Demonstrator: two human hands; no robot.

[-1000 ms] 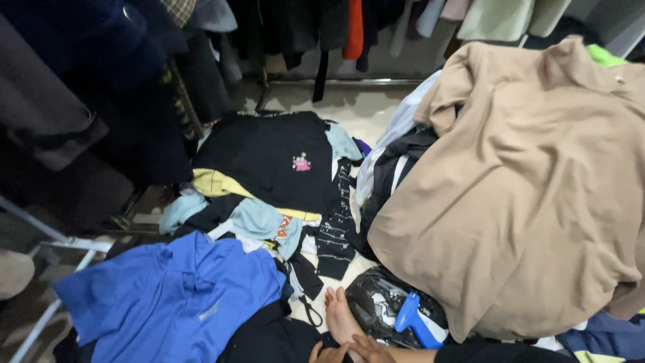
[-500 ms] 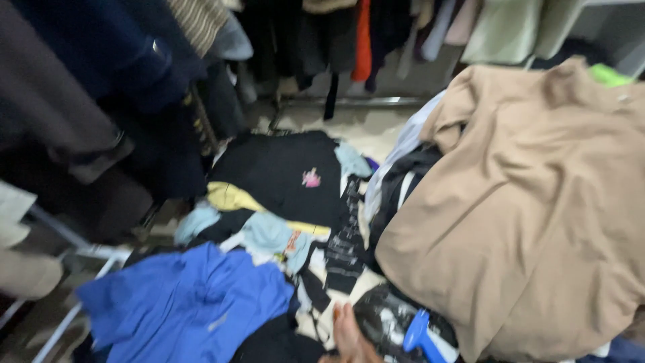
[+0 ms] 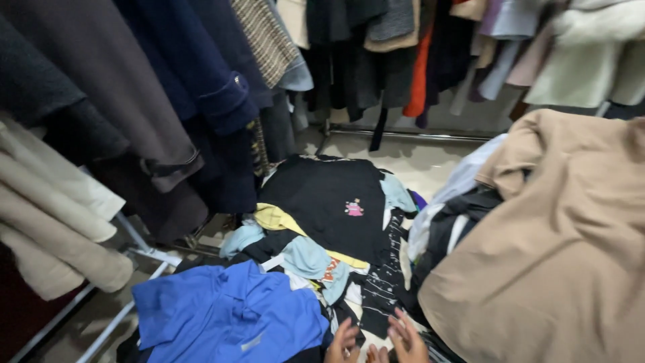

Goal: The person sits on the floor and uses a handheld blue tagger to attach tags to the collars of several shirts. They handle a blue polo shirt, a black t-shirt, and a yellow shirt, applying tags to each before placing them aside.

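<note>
At the bottom edge, my left hand (image 3: 343,341) and my right hand (image 3: 407,337) are side by side with fingers spread, resting on a pile of clothes on the floor. Neither holds anything that I can see. They touch black-and-white patterned fabric (image 3: 383,289). A bright blue shirt (image 3: 228,312) lies just left of my left hand. A large tan coat (image 3: 557,249) is heaped right of my right hand. Beyond the hands lies a black top with a small pink print (image 3: 332,198), over yellow and pale blue garments (image 3: 306,259).
Dark coats (image 3: 175,101) hang on a rack at the left, beige garments (image 3: 47,215) on a lower metal rail (image 3: 144,252). More hanging clothes (image 3: 416,47) line the back above a floor bar (image 3: 410,134). Pale tiled floor (image 3: 410,168) shows behind the pile.
The view has tilted up and moved closer, showing more of the hanging clothes. My hands have come further into view at the bottom, now both with fingers spread.
</note>
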